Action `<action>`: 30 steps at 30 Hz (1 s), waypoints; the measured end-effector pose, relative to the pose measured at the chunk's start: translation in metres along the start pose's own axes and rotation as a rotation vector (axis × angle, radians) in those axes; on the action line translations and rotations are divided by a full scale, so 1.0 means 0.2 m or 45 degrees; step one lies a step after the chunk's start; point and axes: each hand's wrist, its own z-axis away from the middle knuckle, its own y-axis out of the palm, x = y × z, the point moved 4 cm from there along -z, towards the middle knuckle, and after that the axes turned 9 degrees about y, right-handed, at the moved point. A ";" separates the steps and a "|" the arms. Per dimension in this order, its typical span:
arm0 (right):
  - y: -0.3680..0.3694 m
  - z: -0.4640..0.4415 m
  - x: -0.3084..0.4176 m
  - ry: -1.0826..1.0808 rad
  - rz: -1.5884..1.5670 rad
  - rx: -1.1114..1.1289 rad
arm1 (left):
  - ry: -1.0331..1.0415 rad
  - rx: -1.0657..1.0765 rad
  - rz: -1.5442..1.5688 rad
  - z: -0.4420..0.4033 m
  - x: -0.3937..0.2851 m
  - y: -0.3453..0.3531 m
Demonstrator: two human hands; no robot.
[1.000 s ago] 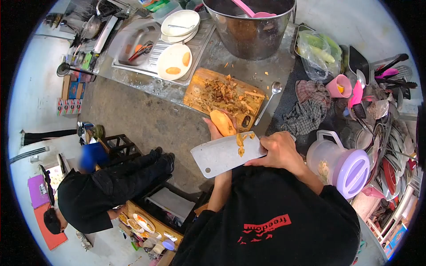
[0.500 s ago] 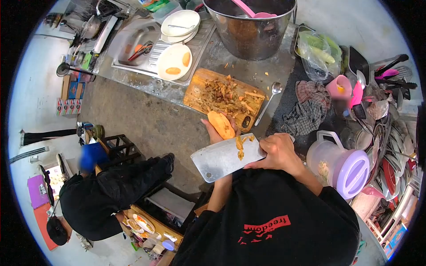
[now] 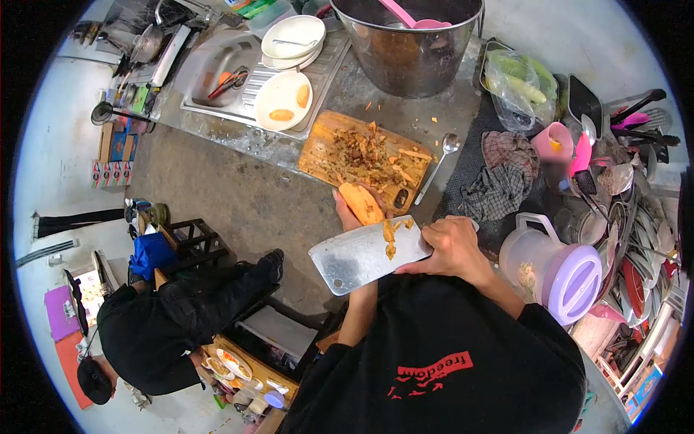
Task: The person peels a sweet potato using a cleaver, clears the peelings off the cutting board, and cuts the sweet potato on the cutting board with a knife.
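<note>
My left hand (image 3: 344,212) is wrapped round a peeled orange root vegetable (image 3: 361,203), partly hidden behind the blade. In my right hand (image 3: 454,247) is a broad cleaver (image 3: 367,256), its blade lying across just below the vegetable, with wet orange peel stuck on it. Beyond my hands lies a wooden cutting board (image 3: 325,148) covered with brown and orange peelings. A metal spoon (image 3: 438,168) rests beside the board on the right. On a white plate (image 3: 269,95) by the sink are two orange pieces.
A large metal pot (image 3: 408,61) stands behind the board. The sink (image 3: 210,61) is at the upper left. To the right are a checkered cloth (image 3: 499,188), a pink cup (image 3: 552,142) and a lidded jug (image 3: 553,267). Another person (image 3: 148,329) bends at the lower left.
The cleaver's hole end has dipped slightly, and the vegetable has shifted a little in my left hand. The other person has bent lower since the earliest frame.
</note>
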 end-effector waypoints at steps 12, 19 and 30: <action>0.00 -0.01 -0.01 0.034 -0.047 0.031 | 0.142 0.093 -0.160 0.02 0.01 0.05; -0.02 -0.03 -0.01 0.041 -0.020 0.094 | 0.033 -0.014 -0.069 0.03 0.02 0.05; -0.01 -0.06 0.00 0.002 0.003 0.105 | 0.088 0.140 -0.225 0.05 0.03 0.10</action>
